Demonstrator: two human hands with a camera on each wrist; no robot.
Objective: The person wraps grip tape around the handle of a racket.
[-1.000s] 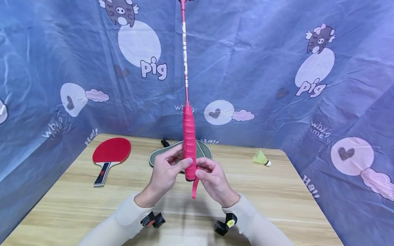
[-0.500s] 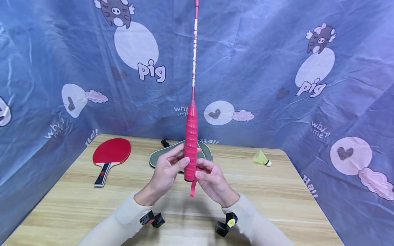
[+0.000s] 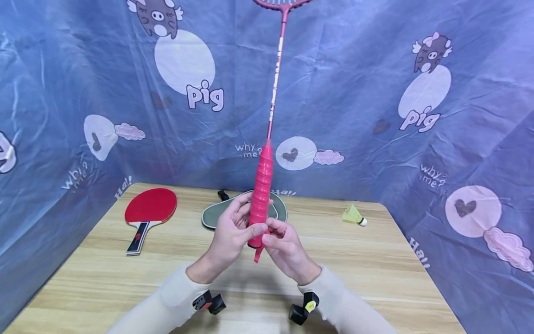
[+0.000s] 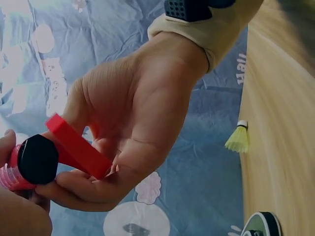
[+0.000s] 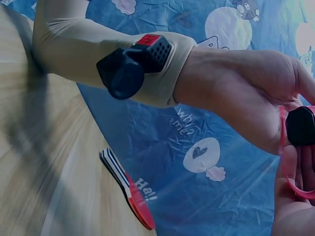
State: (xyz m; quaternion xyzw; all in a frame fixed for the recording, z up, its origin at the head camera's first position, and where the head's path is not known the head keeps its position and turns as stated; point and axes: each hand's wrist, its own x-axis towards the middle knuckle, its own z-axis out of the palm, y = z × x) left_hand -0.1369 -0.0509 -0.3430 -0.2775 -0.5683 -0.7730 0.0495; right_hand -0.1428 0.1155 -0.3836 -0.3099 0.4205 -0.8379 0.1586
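Observation:
A badminton racket stands near upright in the head view, its pink wrapped handle low and part of its strung head cut off at the top. My left hand holds the handle near its base, thumb across the front. My right hand, beside it, pinches the loose end of the red grip tape, which hangs below the handle. The black butt cap faces the left wrist camera. In the right wrist view the tape makes a loop under the cap.
On the wooden table lie a red table tennis paddle at left, a grey-green paddle case behind my hands and a yellow shuttlecock at right. A blue printed curtain surrounds the back and sides.
The racket's top has swung to the right, and its head's lower edge shows now. My left thumb has moved lower and across the handle. The hanging tape end appears shorter.

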